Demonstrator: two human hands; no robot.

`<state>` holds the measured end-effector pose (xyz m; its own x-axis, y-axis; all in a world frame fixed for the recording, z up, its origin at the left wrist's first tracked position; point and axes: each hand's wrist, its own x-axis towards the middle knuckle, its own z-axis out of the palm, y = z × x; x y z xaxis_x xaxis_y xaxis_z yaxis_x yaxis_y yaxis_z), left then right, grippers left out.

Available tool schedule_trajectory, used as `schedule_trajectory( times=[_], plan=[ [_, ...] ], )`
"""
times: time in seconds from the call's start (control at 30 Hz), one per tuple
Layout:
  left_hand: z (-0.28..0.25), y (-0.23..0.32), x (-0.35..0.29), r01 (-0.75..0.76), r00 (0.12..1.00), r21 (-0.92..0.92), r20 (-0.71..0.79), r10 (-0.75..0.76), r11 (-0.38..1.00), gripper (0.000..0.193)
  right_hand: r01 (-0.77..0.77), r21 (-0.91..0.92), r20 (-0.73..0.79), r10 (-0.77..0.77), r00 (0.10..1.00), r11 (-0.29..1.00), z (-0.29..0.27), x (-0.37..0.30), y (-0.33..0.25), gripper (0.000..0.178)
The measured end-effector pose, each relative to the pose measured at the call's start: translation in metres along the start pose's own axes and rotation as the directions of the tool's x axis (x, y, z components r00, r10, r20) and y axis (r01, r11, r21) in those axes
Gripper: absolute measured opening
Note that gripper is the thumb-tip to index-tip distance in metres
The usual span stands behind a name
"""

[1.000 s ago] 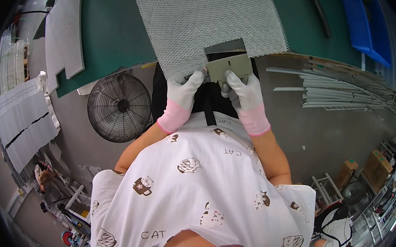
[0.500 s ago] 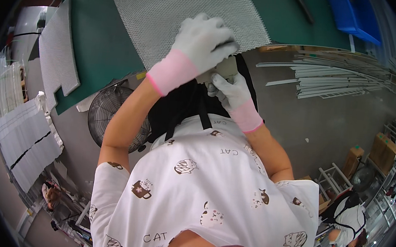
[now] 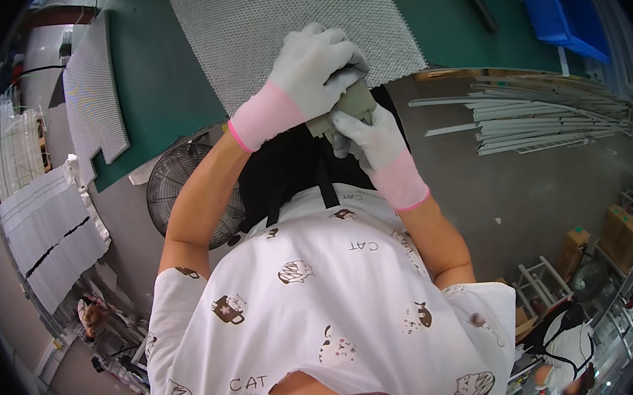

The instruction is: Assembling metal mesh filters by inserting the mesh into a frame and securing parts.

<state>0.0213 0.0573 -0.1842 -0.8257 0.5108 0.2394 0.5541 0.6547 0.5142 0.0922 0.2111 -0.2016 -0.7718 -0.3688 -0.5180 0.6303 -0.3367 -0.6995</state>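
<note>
A silver-grey sheet with a honeycomb-like mesh [image 3: 249, 18] lies on the green tabletop [image 3: 147, 70] in front of me. At its near edge, both gloved hands meet on a small grey-green block [image 3: 356, 102], whose exact kind I cannot make out. My left hand [image 3: 316, 69] curls over the block from above, its fingertips against the mesh sheet. From below, my right hand [image 3: 370, 138] grips the same block between thumb and fingers. Both gloves are white with pink cuffs. The hands cover much of the block, and part of it shows below the left palm.
A blue bin [image 3: 565, 27] and a dark rod [image 3: 478, 7] are at the far right. Long white strips [image 3: 542, 119] are stacked right of the table. A notched mesh panel [image 3: 96, 88] lies left, near a black floor fan [image 3: 189, 190]. Another person [image 3: 567, 347] is at lower right.
My hands have come slightly left and lower, and the block has turned so that more of it shows. The mesh sheet appears shifted a little up and left in the picture.
</note>
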Motion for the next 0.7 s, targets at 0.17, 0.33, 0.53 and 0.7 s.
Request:
schedule_trajectory(
  times=[0.17,0.33,0.53,0.7],
  plan=[
    [-0.008,-0.006,0.0,-0.055,0.998,-0.14,0.024,0.059,0.989,0.02,-0.001,-0.013,0.043,0.002,0.999,1.0,0.002,0.011,-0.003,0.021],
    [-0.025,-0.038,-0.02,-0.009,0.998,0.563,-0.049,0.045,0.826,0.046,-0.007,0.003,0.004,0.007,1.0,1.0,0.002,-0.001,0.001,0.026],
    [-0.009,0.004,-0.038,0.038,0.996,0.515,0.051,-0.075,0.856,0.053,0.015,-0.091,-0.08,-0.022,0.997,0.996,-0.007,-0.032,0.012,0.028],
    [-0.009,0.004,-0.035,0.016,0.999,0.494,0.025,-0.032,0.869,0.054,0.04,-0.119,-0.143,-0.057,0.988,0.992,-0.003,-0.024,0.014,0.029]
  ],
)
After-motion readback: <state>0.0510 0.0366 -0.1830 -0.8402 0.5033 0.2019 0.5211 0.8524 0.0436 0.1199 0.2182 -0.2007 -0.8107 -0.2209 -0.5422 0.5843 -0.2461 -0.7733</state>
